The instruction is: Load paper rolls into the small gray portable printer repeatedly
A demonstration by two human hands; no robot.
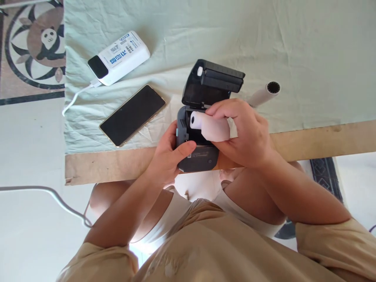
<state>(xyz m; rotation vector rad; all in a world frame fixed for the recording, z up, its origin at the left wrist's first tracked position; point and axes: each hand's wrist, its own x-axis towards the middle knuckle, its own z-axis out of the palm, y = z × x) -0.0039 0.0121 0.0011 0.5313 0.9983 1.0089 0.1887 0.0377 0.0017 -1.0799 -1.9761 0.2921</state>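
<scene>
A dark grey portable label printer [198,158] rests at the front edge of the table with its black lid [213,80] swung up and back. My left hand [169,152] grips the printer's left side, thumb on its near face. Between the fingers of my right hand [248,131] is a white paper roll [216,127], tilted over the printer's open compartment. The roll has a pale core with a dark hole at its left end. Part of the roll and the compartment's right side are hidden by my right hand.
A black-screened phone [133,115] lies left of the printer. Behind it is a white power bank [120,58] with a cable [78,96] plugged in. Another white roll [266,93] lies right of my hand. Pale green cloth [317,51] covers the table above its wooden edge [329,137].
</scene>
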